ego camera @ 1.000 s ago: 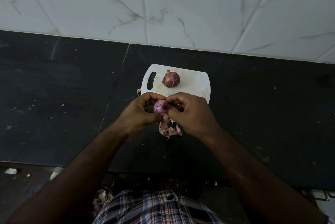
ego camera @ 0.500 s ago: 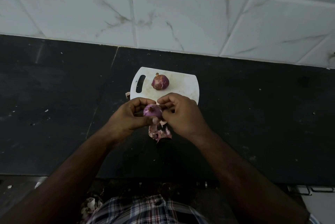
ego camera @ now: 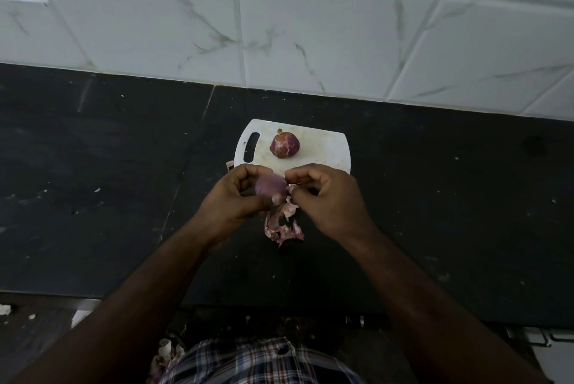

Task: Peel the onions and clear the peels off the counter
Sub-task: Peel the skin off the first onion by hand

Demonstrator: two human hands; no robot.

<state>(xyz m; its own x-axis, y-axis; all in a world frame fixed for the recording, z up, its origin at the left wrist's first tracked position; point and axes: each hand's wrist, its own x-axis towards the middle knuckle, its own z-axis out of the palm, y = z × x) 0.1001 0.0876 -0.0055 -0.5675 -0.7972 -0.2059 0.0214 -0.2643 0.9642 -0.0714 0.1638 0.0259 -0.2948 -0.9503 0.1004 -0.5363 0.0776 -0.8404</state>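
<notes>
Onion [ego camera: 269, 187] was held in the left hand [ego camera: 239, 197], above the dark surface [ego camera: 93, 181] and just in front of the board [ego camera: 323, 150]. The left fingers [ego camera: 248, 170] were curled round it, with the thumb under its near side. Most of what showed of it looked smooth and pale purple, so the peeling was judged to be well along. The right hand [ego camera: 326, 197] was set close beside it, its fingers curled and pinching a thin strip of peel [ego camera: 293, 186] at the onion's right end. More peel hung from there, and a heap of peels [ego camera: 284, 227] lay on the surface just below the hands. A second onion [ego camera: 284, 145], its dry skin on, sat on the board, well apart from the hands. A small scrap [ego camera: 230, 164] lay by the board's left corner.

For the step to be done well, the strip should be drawn along the onion's curve rather than straight out, so that it comes away whole instead of tearing. The onion should be turned in the left hand as each strip is freed, and gripped firmly, since a peeled surface is probably slippery. Loose skin is best dropped onto the one heap, so that the later clearing takes a single sweep. The second onion was judged not yet started.
</notes>
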